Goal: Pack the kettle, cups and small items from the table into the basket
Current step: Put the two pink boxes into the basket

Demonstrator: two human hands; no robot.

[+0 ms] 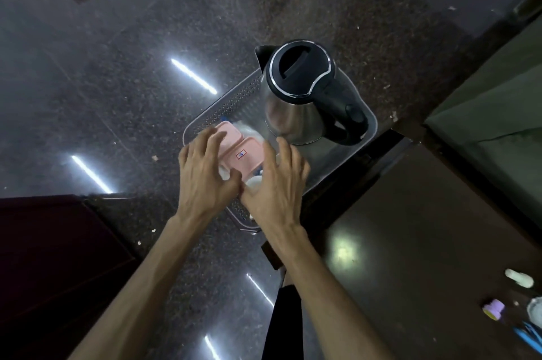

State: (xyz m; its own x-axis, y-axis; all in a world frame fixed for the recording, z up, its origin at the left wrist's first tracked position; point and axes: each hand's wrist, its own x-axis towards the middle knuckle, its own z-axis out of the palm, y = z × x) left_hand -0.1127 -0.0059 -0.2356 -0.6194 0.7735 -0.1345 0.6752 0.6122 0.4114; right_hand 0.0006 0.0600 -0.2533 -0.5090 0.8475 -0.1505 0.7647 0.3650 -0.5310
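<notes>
Your left hand (209, 175) and right hand (274, 183), fingers spread, settle pink plastic boxes (239, 151) beside the steel kettle (305, 95) in the grey perforated basket (225, 101); small table items (495, 308) remain.

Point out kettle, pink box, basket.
kettle (302, 66): head view, black lid.
pink box (246, 154): head view, top face by the label.
basket (225, 104): head view, perforated left wall.
</notes>
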